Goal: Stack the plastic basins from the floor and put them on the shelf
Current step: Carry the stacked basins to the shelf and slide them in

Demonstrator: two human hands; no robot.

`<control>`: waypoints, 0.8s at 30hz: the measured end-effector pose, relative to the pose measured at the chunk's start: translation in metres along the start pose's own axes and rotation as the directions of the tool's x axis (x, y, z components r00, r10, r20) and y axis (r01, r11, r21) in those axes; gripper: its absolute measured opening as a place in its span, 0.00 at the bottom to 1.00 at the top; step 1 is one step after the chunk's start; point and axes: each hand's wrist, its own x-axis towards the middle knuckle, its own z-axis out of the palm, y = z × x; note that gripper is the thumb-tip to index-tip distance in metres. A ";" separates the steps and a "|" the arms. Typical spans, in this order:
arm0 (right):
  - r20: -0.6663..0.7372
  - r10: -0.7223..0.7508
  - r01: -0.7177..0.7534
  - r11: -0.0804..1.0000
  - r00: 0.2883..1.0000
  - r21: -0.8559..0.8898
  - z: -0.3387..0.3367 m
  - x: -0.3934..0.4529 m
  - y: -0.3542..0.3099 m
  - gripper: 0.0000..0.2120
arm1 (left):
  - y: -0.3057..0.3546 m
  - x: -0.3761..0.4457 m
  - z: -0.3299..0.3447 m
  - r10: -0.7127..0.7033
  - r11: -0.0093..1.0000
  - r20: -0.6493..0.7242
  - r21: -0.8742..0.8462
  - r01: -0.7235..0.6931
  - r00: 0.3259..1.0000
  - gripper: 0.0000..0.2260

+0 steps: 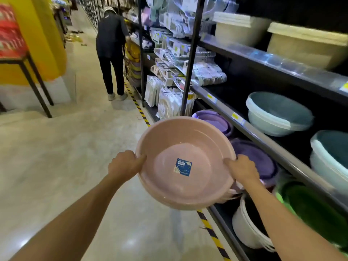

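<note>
Pink basins (185,162), nested, carried above the floor, gripped at the rim by left hand (125,163) at nine o'clock, right hand (243,169) at three; lower shelf (263,140) lying rightward, nearer the right hand

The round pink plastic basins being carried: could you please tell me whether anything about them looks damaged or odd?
Nothing stands out. The round pink plastic basins sit nested, gripped at the rim by the left hand and right hand; only a blue label marks the inside.
</note>
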 end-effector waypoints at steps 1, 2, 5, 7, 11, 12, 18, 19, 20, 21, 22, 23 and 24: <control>0.008 -0.009 0.008 1.000 1.000 0.002 0.002 0.002 -0.014 0.24 | -0.006 0.007 -0.007 -0.010 1.000 -0.008 -0.013 0.010 1.000 0.23; 0.014 -0.021 0.021 1.000 1.000 0.012 0.005 0.006 -0.027 0.24 | -0.010 0.014 -0.013 -0.018 1.000 -0.012 -0.022 0.018 1.000 0.24; 0.022 -0.060 0.060 0.998 0.998 0.024 0.015 0.031 -0.067 0.22 | -0.016 0.044 -0.025 -0.056 0.996 -0.015 -0.072 0.055 0.998 0.28; 0.033 -0.060 0.060 0.998 0.998 0.010 0.024 0.052 -0.090 0.23 | -0.016 0.069 -0.031 -0.059 0.994 -0.004 -0.090 0.058 0.998 0.28; 0.073 -0.082 0.079 0.996 0.994 0.050 0.056 0.098 -0.118 0.19 | -0.019 0.128 -0.027 -0.036 0.999 0.003 -0.035 0.036 0.999 0.28; 0.091 -0.082 0.077 0.995 0.992 0.057 0.065 0.113 -0.125 0.17 | -0.018 0.148 -0.026 -0.039 0.999 0.005 -0.026 0.039 0.999 0.28; 0.148 -0.088 0.088 0.996 0.985 0.008 0.116 0.236 -0.177 0.18 | 0.006 0.288 -0.013 -0.054 0.999 0.022 0.009 0.053 0.998 0.24; 0.157 -0.083 0.086 0.996 0.984 -0.015 0.122 0.255 -0.188 0.19 | 0.010 0.309 -0.011 -0.055 0.998 0.021 0.018 0.055 0.998 0.25; 0.173 -0.077 0.082 0.996 0.982 -0.023 0.128 0.274 -0.198 0.21 | 0.014 0.328 -0.010 -0.061 0.998 0.021 0.018 0.061 0.998 0.26; 0.186 -0.076 0.081 0.997 0.980 -0.020 0.134 0.292 -0.210 0.22 | 0.016 0.348 -0.010 -0.065 0.998 0.020 0.012 0.065 0.998 0.27; 0.193 -0.077 0.082 0.997 0.978 -0.017 0.139 0.308 -0.223 0.23 | 0.017 0.368 -0.010 -0.074 0.997 0.019 0.007 0.074 0.997 0.28; 0.196 -0.080 0.086 0.996 0.977 -0.019 0.145 0.323 -0.237 0.24 | 0.018 0.386 -0.010 -0.086 0.996 0.023 0.005 0.086 0.996 0.28; 0.201 -0.083 0.090 0.996 0.976 -0.025 0.151 0.337 -0.250 0.24 | 0.018 0.404 -0.011 -0.100 0.995 0.033 0.001 0.100 0.994 0.28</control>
